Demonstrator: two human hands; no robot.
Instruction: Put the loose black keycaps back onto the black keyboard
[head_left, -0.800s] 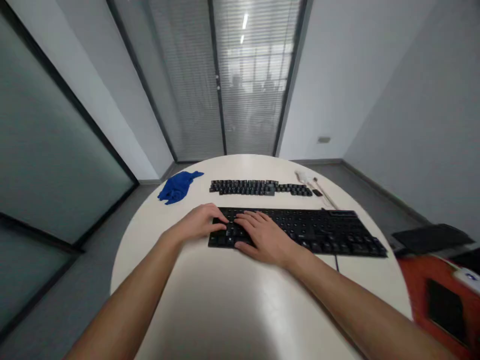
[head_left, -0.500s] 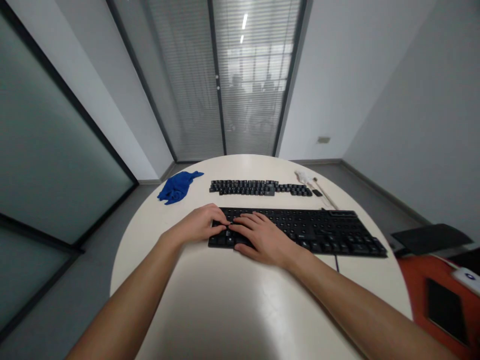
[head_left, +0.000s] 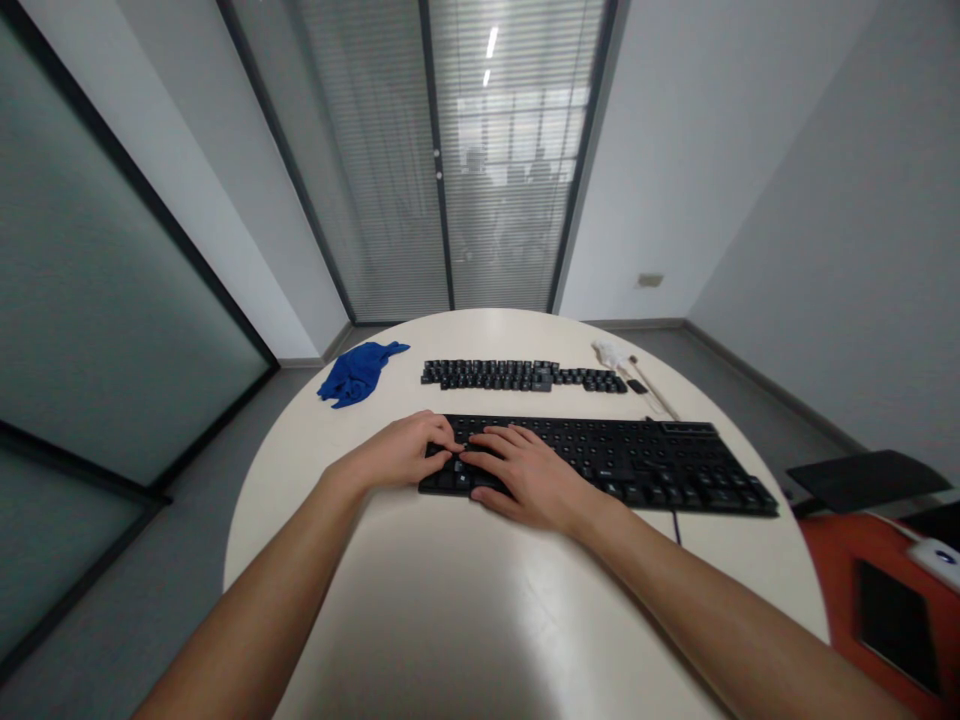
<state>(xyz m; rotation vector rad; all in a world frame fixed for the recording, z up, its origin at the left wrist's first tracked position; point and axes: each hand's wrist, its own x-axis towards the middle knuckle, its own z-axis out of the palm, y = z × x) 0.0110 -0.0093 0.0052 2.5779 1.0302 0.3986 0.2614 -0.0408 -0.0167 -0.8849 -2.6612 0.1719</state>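
A black keyboard lies on the table, many of its keys bare of caps and several caps still on along the near side. Over its left end, my left hand is curled with thumb and fingertips pinched together; whatever sits between them is too small to make out. Close beside it, my right hand rests on the keyboard with fingers stretched out, its fingertips almost meeting the left ones. Behind the keyboard, loose black keycaps are laid out in rows.
A blue cloth lies crumpled at the back left of the round white table. At the back right are a white crumpled item, a thin stick and a small black piece. A red chair bears a dark flat device.
Both hands hold nearly the same pose on the keyboard. The whole view has shifted very slightly; nothing on the table has visibly moved.
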